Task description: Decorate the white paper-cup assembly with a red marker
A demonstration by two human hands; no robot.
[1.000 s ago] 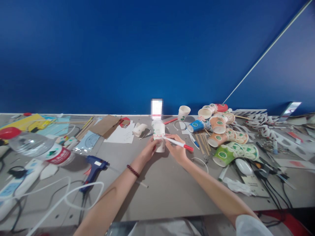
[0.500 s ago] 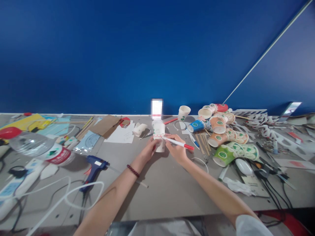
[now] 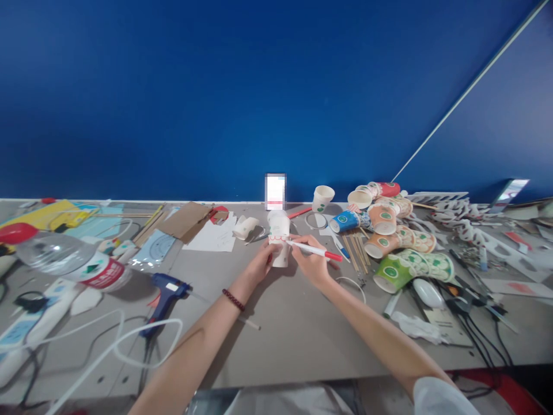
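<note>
My left hand [image 3: 261, 260] grips a white paper cup [image 3: 280, 257] from its left side, just above the table. The cup is part of a pale stack or joined pair, with a red scalloped line drawn round its middle. In my right hand [image 3: 311, 265] is a white marker with a red end [image 3: 317, 250], held like a pen. Its tip meets the cup near the red line; whether it touches is too small to tell. Behind the cup a phone [image 3: 275, 192] with a blurred screen leans on the blue wall.
Decorated paper cups [image 3: 391, 274] lie in a group at right, near wooden sticks [image 3: 358, 253]. A white cup [image 3: 323, 199] stands by the wall. At left are a blue glue gun [image 3: 166, 297], a water bottle [image 3: 86, 262], a power strip [image 3: 38, 328], white paper [image 3: 211, 236] and cardboard [image 3: 185, 222].
The marker's red end has shifted slightly right and up in my right hand. My left hand and the cup have barely moved.
</note>
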